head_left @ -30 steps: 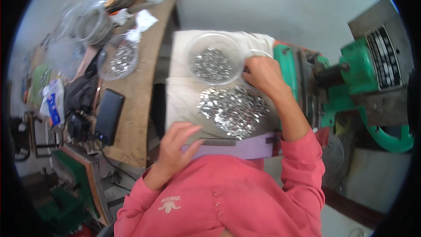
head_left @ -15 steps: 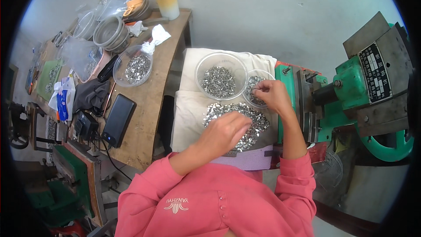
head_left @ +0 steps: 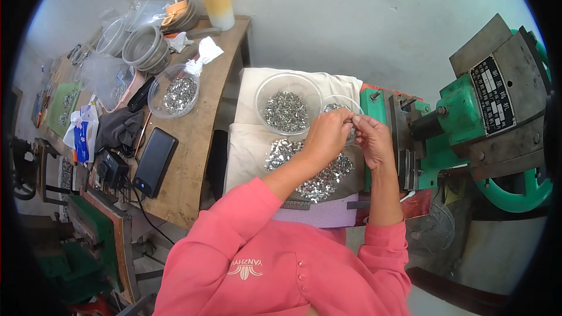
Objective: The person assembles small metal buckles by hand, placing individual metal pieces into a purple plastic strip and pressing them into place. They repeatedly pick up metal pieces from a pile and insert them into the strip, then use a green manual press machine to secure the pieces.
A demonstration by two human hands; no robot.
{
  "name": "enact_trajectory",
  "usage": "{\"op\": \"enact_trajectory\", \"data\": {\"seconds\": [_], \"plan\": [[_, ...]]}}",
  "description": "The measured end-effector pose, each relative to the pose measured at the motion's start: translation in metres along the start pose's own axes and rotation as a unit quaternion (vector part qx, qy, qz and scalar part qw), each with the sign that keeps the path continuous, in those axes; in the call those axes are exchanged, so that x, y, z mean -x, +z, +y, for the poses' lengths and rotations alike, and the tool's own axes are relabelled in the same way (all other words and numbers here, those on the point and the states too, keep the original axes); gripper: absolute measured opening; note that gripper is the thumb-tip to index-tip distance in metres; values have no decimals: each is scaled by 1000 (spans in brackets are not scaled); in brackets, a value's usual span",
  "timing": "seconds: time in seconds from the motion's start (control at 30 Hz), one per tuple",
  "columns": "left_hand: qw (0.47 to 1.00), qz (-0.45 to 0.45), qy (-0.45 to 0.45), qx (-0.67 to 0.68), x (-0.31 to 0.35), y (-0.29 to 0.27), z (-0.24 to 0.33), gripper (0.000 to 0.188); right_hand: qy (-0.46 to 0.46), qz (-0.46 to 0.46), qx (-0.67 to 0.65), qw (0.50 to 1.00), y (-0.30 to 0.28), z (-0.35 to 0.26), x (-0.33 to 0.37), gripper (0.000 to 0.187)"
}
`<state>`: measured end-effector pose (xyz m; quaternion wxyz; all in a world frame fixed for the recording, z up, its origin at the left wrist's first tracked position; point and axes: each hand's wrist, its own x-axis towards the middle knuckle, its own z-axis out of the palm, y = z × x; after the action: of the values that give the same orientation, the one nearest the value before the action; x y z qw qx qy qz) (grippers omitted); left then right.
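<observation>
Over a small clear tub, my left hand and my right hand meet with their fingertips pinched close together. Whatever they hold between them is too small to make out. The hands cover most of that tub and the silvery pieces in it. A larger clear tub of small shiny metal pieces stands just left of them. Below, a loose pile of similar flat pieces lies on the cloth-covered surface, partly under my left forearm.
At the right stands a green machine press with a handwheel. The wooden table on the left carries a tub of metal pieces, a black power bank, stacked bowls and a yellow bottle.
My left hand has moved up and right from above the pile to meet my right hand. My right hand has turned and shifted slightly right, its fingers now against the left's.
</observation>
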<state>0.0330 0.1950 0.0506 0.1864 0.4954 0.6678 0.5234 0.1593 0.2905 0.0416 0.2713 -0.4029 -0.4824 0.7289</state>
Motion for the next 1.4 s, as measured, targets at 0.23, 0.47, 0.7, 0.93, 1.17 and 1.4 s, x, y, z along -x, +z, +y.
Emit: {"op": "enact_trajectory", "data": {"seconds": [0.23, 0.47, 0.7, 0.93, 1.17, 1.4], "plan": [[997, 15, 31, -62, -13, 3, -9, 13, -14, 4, 15, 1000, 1, 4, -1, 19], [995, 43, 38, -83, -20, 5, -12, 10, -37, 13, 119, 992, 15, 0, 4, 31], [995, 11, -80, 64, -21, -4, 1, 11, -38, 31, 20, 999, 13, 6, 5, 26], [982, 11, -85, 168, -16, 6, -15, 11, -12, 30, -111, 993, 22, 3, 9, 21], [999, 32, -40, 20, -11, 1, -15, 13, -73, 64, 53, 994, 19, 4, 6, 22], [991, 25, -67, 109, -12, -6, -16, 13, -38, 51, 53, 997, 21, 2, 3, 22]]}}
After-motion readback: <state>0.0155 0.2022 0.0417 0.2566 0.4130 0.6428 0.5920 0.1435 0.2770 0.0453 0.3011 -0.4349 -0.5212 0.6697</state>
